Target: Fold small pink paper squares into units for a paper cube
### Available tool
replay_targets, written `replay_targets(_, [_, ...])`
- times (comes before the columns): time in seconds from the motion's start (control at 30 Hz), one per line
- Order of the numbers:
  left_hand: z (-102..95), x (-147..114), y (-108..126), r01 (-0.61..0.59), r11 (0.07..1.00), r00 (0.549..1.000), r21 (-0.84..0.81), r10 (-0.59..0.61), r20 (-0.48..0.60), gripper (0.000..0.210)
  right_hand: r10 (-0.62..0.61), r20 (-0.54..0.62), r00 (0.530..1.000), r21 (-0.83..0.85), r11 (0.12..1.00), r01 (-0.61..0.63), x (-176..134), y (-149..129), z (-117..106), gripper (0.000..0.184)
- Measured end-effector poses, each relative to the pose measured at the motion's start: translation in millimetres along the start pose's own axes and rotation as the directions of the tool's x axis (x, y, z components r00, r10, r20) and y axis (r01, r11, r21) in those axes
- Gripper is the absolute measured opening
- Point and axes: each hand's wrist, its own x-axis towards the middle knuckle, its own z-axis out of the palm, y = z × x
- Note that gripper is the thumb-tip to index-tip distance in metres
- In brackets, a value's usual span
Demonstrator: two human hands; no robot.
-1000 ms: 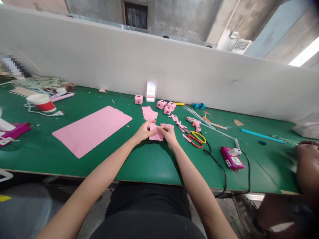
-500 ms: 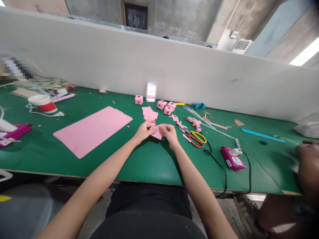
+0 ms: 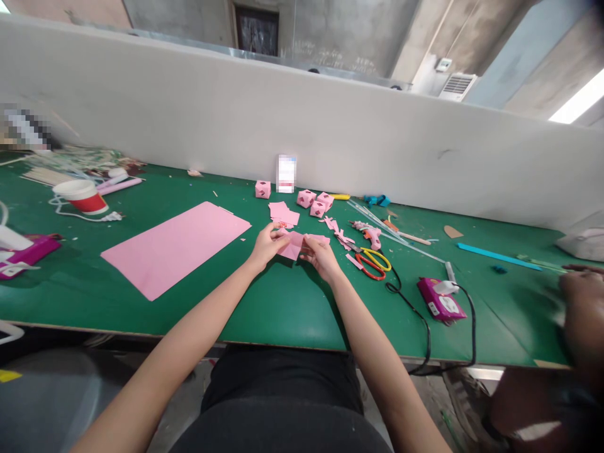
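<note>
Between both hands is a small pink paper piece (image 3: 292, 246) with a crease down it, held above the green table. My left hand (image 3: 267, 246) pinches its left side between thumb and fingers. At its right edge, my right hand (image 3: 319, 255) is closed on it with thumb and fingertips. Just beyond lie several pink paper squares (image 3: 285, 214) in a loose pile. Several folded pink paper cubes (image 3: 306, 199) with dark diamond-shaped openings stand farther back. Narrow pink paper scraps (image 3: 336, 229) lie to the right of my right hand.
A large pink sheet (image 3: 174, 251) lies left. Scissors (image 3: 372, 263), a pink glue gun (image 3: 372, 236) and a purple power socket (image 3: 441, 300) with a black cord are right. A paper cup (image 3: 82, 196) stands far left. Another person's hand (image 3: 585, 308) is at the right edge.
My left hand has shifted slightly left with the pink paper, which now shows a crease and a tilted face. My right hand's fingers have moved to the paper's right edge.
</note>
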Motion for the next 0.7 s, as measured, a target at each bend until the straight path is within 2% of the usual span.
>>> replay_targets(0.1, [0.9, -1.1, 1.2, -0.014, 1.0, 1.0, 0.014, 0.014, 0.007, 0.047, -0.021, 0.026, 0.999, -0.028, 0.999, 0.022, -0.6, 1.4, 0.1, 0.049])
replay_targets(0.23, [1.3, -1.7, 1.9, -0.024, 0.999, 1.0, 0.029, 0.023, 0.011, 0.048, -0.025, 0.005, 1.0, -0.034, 0.999, 0.025, -1.4, 1.8, 1.7, 0.053])
replay_targets(0.47, [2.5, -3.0, 1.7, -0.018, 1.0, 0.999, -0.004, 0.018, 0.036, 0.056, -0.046, 0.087, 0.995, -0.076, 0.996, 0.053, -5.8, 1.3, 3.0, 0.047])
replay_targets(0.6, [8.7, -5.0, -9.7, -0.021, 0.997, 0.999, -0.073, 0.024, 0.045, 0.062, -0.078, 0.067, 0.995, -0.09, 0.992, 0.084, -4.2, 9.0, 0.5, 0.047])
replay_targets(0.7, [14.7, -3.8, -22.2, -0.049, 0.996, 0.998, -0.077, 0.051, 0.029, 0.055, -0.082, 0.028, 0.996, -0.085, 0.993, 0.084, 0.6, 13.6, -2.8, 0.045])
